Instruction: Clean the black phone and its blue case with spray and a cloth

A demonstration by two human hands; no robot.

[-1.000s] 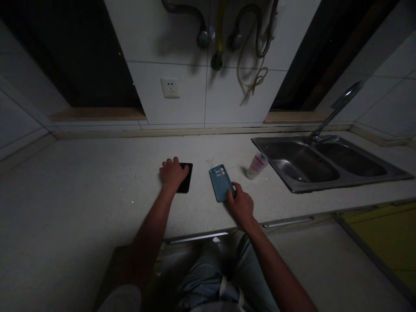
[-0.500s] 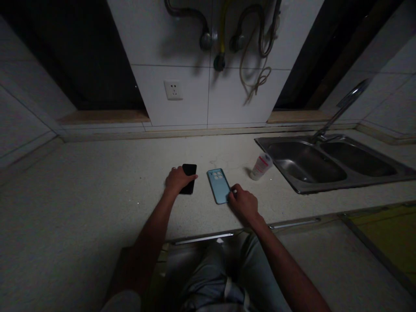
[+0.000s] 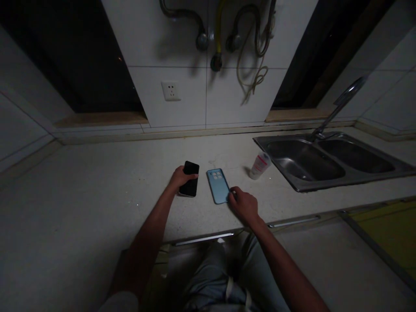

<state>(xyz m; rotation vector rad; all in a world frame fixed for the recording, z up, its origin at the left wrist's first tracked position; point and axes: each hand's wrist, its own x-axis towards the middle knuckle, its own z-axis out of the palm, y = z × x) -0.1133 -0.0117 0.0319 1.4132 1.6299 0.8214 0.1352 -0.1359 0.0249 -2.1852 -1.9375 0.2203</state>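
Observation:
My left hand (image 3: pixel 180 178) grips a dark phone (image 3: pixel 190 184) by its left side, the thumb lying across the black screen. The phone looks slightly raised from the counter, with a pale edge showing along its bottom. To its right a light blue phone case (image 3: pixel 219 187) lies on the counter, its camera cutouts at the far end. My right hand (image 3: pixel 243 203) is closed at the case's right edge, thumb and fingers pinching there; the fingertips are partly hidden. A gap of bare counter separates phone and case.
A translucent plastic cup (image 3: pixel 259 166) with red print stands right of the case. Beyond it is a double steel sink (image 3: pixel 299 190) with a faucet (image 3: pixel 339 104). The pale counter (image 3: pixel 97 182) runs along a tiled wall with a socket (image 3: pixel 170 91) and hanging hoses (image 3: pixel 257 26).
My left hand has shifted its hold and lifted the phone slightly, moving it a little to the right. My right hand and the blue case stay put. The view has shifted slightly.

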